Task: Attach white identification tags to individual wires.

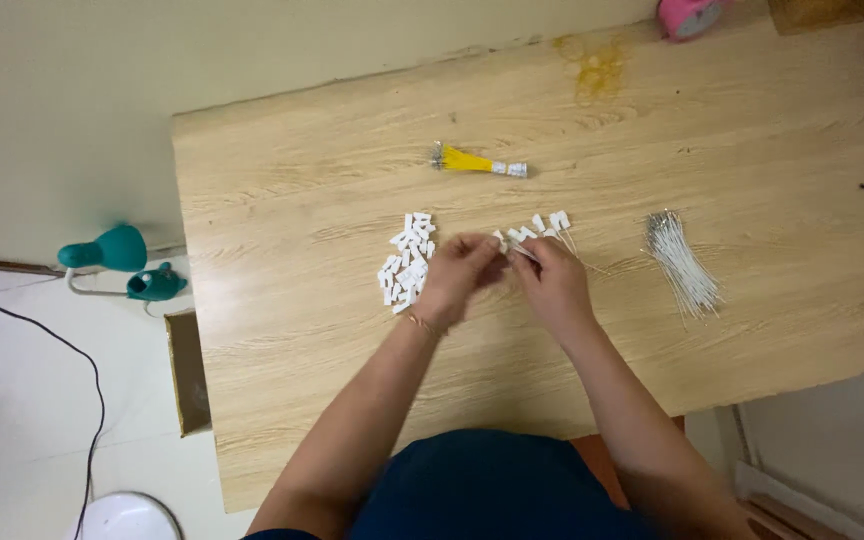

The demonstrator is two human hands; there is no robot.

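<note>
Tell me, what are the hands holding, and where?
Both hands, left and right, pinch a small white plastic piece between the fingertips; the exact spot is too small to tell.

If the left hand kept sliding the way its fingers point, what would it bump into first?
Probably the right hand. The left hand points toward it, fingertips almost meeting over a small white piece.

Left hand (457, 272) and right hand (550, 278) meet over a wooden table (302, 330), pinching a small white piece (505, 243). White pieces (407, 262) lie left; thin wires (684, 265) lie right.
</note>
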